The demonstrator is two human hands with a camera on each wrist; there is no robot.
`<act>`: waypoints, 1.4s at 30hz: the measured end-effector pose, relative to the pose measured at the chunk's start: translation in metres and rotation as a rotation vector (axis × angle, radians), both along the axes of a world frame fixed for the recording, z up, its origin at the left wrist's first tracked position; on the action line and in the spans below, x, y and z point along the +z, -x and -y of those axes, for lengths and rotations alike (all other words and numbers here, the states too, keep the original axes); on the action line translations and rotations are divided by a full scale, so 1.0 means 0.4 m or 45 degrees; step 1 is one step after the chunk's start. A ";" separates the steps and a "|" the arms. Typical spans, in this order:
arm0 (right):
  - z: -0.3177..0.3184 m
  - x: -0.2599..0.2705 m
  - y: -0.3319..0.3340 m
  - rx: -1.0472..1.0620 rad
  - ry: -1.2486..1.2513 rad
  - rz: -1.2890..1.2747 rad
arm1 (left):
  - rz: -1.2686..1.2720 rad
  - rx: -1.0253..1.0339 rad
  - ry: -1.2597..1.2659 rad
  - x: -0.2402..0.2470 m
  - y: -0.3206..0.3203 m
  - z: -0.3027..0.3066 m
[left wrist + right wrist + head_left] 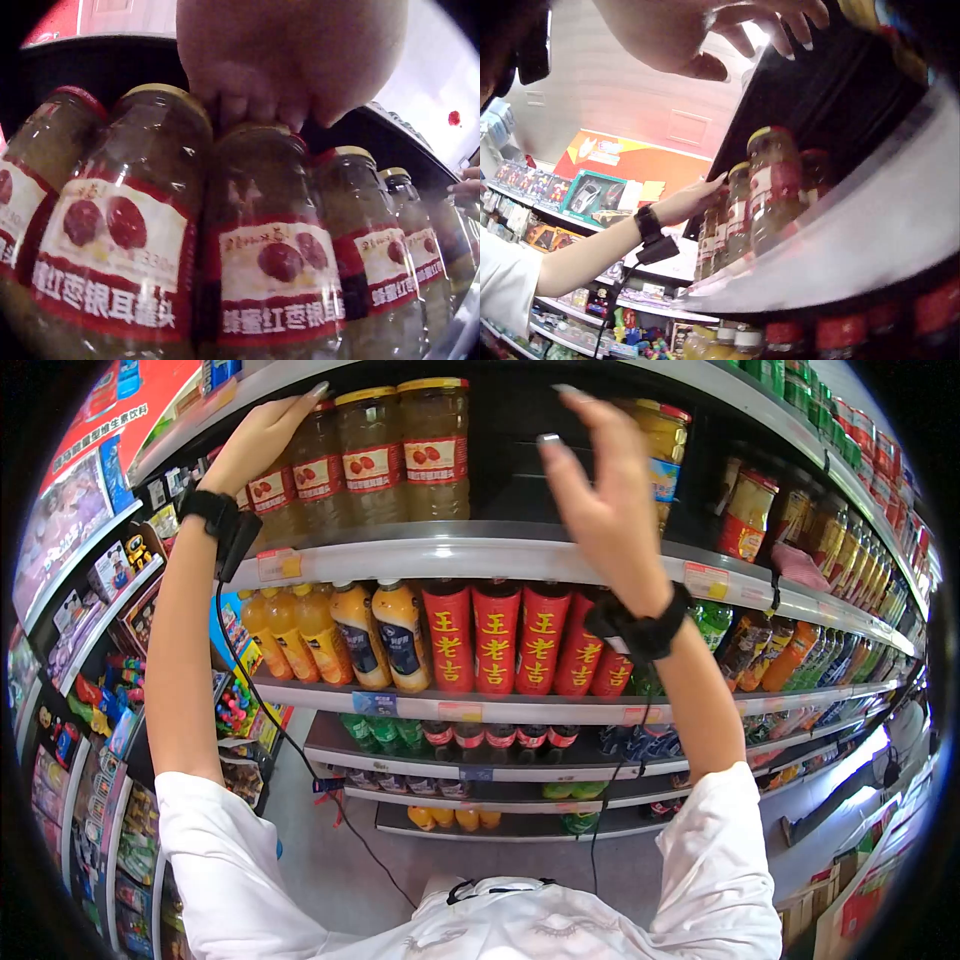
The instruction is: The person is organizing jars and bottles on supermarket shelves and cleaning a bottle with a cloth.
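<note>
On the top shelf, the left hand [262, 445] reaches over a row of jars [372, 455] with red-and-white labels, its fingers extended at the lids. The left wrist view shows that hand [289, 60] touching the top of a middle jar [274, 262]; its fingertips are partly hidden. Raised in front of the dark gap right of the jars, the right hand [610, 490] has its fingers spread and holds nothing. In the right wrist view, this hand [697, 34] is above and apart from the jars [772, 187].
A yellow-lidded jar [662, 435] stands behind and right of the right hand. The shelf edge [430, 555] runs below both hands. Bottles and red cans [495, 640] fill the shelf beneath. Toy racks [95, 760] are at the left. Cables hang from both wrists.
</note>
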State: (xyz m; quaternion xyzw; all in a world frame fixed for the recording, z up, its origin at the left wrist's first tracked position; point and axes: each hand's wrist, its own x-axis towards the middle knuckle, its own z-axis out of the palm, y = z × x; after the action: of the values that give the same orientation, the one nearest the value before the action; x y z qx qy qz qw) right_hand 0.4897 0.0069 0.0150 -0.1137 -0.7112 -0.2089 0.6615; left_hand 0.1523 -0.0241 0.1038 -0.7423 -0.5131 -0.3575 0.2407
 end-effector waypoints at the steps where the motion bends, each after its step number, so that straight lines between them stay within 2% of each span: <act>1: 0.006 0.010 -0.045 -0.105 -0.071 -0.066 | 0.058 -0.011 -0.032 -0.001 0.009 -0.011; 2: 0.008 0.018 -0.091 -0.234 -0.098 -0.098 | 0.072 -0.026 -0.124 -0.006 -0.005 -0.011; 4: -0.002 0.016 -0.165 -0.246 0.005 -0.206 | 0.103 -0.052 -0.313 -0.028 -0.047 0.004; 5: -0.017 0.010 -0.192 -0.216 0.088 -0.262 | 0.036 -0.109 -0.616 -0.051 -0.077 -0.006; 7: -0.068 -0.013 -0.241 -0.243 0.235 -0.339 | -0.023 -0.162 -0.788 -0.084 -0.128 -0.006; 9: -0.088 -0.046 -0.248 -0.108 0.555 -0.300 | -0.099 -0.198 -0.873 -0.115 -0.191 0.005; 10: -0.091 -0.056 -0.256 -0.040 0.715 -0.280 | -0.126 -0.261 -0.852 -0.129 -0.227 0.014; 11: -0.070 -0.059 -0.247 -0.154 0.836 -0.213 | -0.110 -0.322 -0.782 -0.146 -0.267 0.021; 15: -0.074 -0.081 -0.231 -0.254 0.858 -0.090 | -0.128 -0.560 -0.540 -0.213 -0.389 0.018; 18: -0.075 -0.080 -0.224 -0.412 0.756 -0.072 | -0.001 -0.659 -0.224 -0.255 -0.458 0.015; 22: -0.068 -0.079 -0.186 -0.270 0.735 -0.042 | 0.120 -0.718 -0.093 -0.274 -0.504 -0.027; 23: -0.069 -0.078 -0.168 -0.258 0.732 -0.038 | 0.135 -0.693 -0.172 -0.290 -0.506 -0.064; 26: -0.070 -0.077 -0.118 -0.172 0.731 -0.012 | 0.490 -0.738 0.184 -0.287 -0.518 -0.089; 29: -0.059 -0.073 -0.065 -0.116 0.784 0.019 | 0.722 -0.792 0.251 -0.275 -0.528 -0.084; 32: -0.070 -0.075 -0.034 -0.055 0.745 0.057 | 0.762 -0.814 0.093 -0.277 -0.522 -0.122; 33: -0.069 -0.072 -0.034 -0.060 0.793 0.098 | 0.813 -0.893 0.142 -0.275 -0.517 -0.137; 36: -0.058 -0.058 -0.066 0.088 0.890 0.223 | 0.825 -0.902 0.187 -0.281 -0.512 -0.157; 40: -0.083 0.006 -0.185 0.046 0.864 0.349 | 0.770 -0.872 0.112 -0.293 -0.503 -0.192; 41: -0.066 0.048 -0.212 -0.131 0.879 0.421 | 0.763 -0.875 0.121 -0.291 -0.506 -0.186; 42: -0.099 0.062 -0.230 -0.282 0.884 0.227 | 0.757 -0.876 0.131 -0.287 -0.510 -0.175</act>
State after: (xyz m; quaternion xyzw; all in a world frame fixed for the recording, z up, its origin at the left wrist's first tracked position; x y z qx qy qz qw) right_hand 0.5816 0.0466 0.0399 -0.3888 -0.7778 -0.0344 0.4926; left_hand 0.3561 0.0459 -0.0109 -0.7458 -0.3006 -0.5881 -0.0870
